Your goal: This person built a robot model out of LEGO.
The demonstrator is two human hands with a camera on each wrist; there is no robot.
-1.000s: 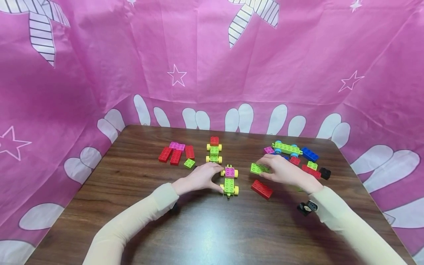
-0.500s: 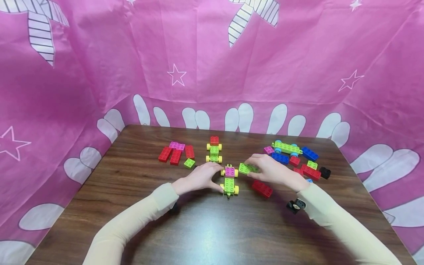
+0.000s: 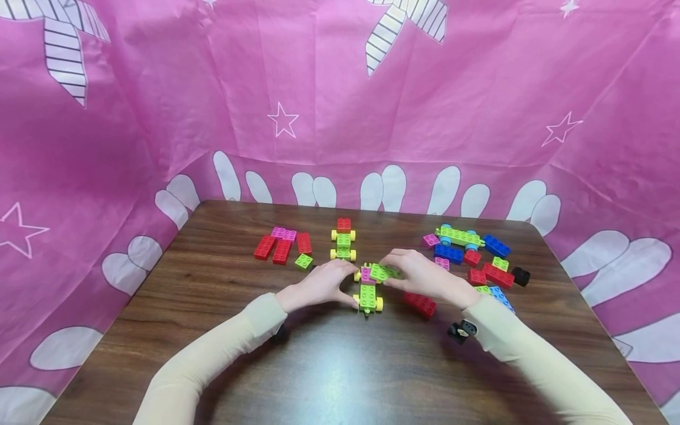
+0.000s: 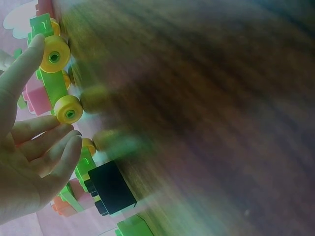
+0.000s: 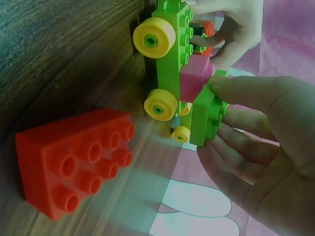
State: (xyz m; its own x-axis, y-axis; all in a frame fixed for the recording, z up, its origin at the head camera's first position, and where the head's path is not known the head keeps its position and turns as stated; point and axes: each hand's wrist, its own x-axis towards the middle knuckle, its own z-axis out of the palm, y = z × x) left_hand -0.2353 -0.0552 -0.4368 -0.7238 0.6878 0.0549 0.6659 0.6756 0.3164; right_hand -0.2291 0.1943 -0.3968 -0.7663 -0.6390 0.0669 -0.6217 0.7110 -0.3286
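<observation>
Pink star-printed cloth (image 3: pixel 159 118) walls in the whole scene, and a dark wood-grain table (image 3: pixel 329 366) fills the floor of it. On the far right of the table lies a loose scatter of bricks, a long green wheeled chassis with blue wheels (image 3: pixel 460 236) at the back of it, blue brick (image 3: pixel 497 246) beside that, red ones in front. On the far left, a cluster of red bricks (image 3: pixel 280 247) lies flat, with a pink brick touching its back edge. Between the two groups stands a small car with yellow wheels and a red brick on top (image 3: pixel 343 239).

Centre stage now: the green toy car with yellow wheels (image 3: pixel 368 293), a pink brick (image 3: pixel 365 274) seated on its far end. The left hand (image 3: pixel 319 286) braces the car from the left, thumb and fingers spread along its side, touching the wheels. The right hand (image 3: pixel 425 276) comes in from the right, fingers curled, pinching a green brick (image 3: pixel 383 272) that sits tilted just above the pink brick; the right wrist view shows it touching the pink brick's edge, not pressed down flat. A red brick (image 3: pixel 419 304) lies just under the right wrist, near the car but apart from it. A small black brick (image 4: pixel 110 188) shows in the left wrist view, close by the left hand.
</observation>
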